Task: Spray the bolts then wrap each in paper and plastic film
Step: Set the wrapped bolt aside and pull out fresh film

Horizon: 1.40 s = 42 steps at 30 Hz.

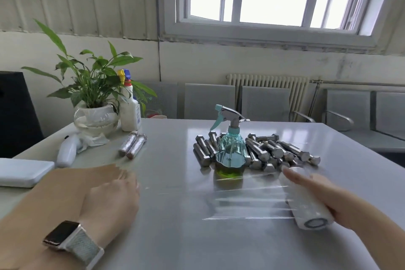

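1. Gripping film roll [306, 201] w/ curled fingers, right hand [324, 195] sits front-right on table [197, 237]; clear film sheet [241, 199] stretched leftward from it.
2. Left hand [111, 199] pressing down by brown paper [72, 186]; whether it pinches film: can't tell.
3. Bolts [274, 149] piled around teal spray bottle [230, 149], mid-table; two wrapped bolts [132, 144] further left.

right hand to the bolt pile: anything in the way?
Yes. The right hand holds the film roll, so it is occupied. The roll's far end lies just in front of the bolt pile, and the teal spray bottle blocks the pile's left part.
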Available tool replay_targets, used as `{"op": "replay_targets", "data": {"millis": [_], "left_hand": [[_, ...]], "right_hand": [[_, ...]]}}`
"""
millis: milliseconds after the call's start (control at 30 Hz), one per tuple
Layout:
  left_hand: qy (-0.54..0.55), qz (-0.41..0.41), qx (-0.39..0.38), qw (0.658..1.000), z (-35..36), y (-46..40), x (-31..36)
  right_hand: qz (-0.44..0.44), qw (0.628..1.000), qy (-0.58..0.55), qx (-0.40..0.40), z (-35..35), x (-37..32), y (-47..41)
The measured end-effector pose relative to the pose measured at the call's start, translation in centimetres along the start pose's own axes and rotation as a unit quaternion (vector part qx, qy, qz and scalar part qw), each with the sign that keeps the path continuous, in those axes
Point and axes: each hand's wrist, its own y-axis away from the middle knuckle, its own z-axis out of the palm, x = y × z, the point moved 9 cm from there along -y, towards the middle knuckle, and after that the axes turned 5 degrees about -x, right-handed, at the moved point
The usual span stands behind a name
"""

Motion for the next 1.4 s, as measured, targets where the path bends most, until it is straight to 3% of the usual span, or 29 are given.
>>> {"op": "replay_targets", "data": {"millis": [100,200,400,767,1400], "left_hand": [[-0.036,0.016,0.014,0.999,-0.3,0.8,1.0],[-0.046,0.048,0.071,0.995,-1.0,1.1,1.3],[-0.017,0.023,0.068,0.997,-0.4,1.5,0.5],[0.124,0.057,0.039,0.990,-0.9,1.4,1.1],[0.112,0.113,0.059,0.985,-1.0,1.2,1.9]], "right_hand": [[0.012,0.993,0.086,0.076,-1.6,-0.2,-1.0],[0.035,0.978,0.192,0.068,-2.2,-0.4,-2.1],[0.058,0.911,0.395,0.103,-3.6,-0.8,-2.1],[0.078,0.883,0.459,0.057,-4.3,0.4,-4.3],[0.084,0.863,0.491,0.088,-5.3,0.3,-4.2]]}}
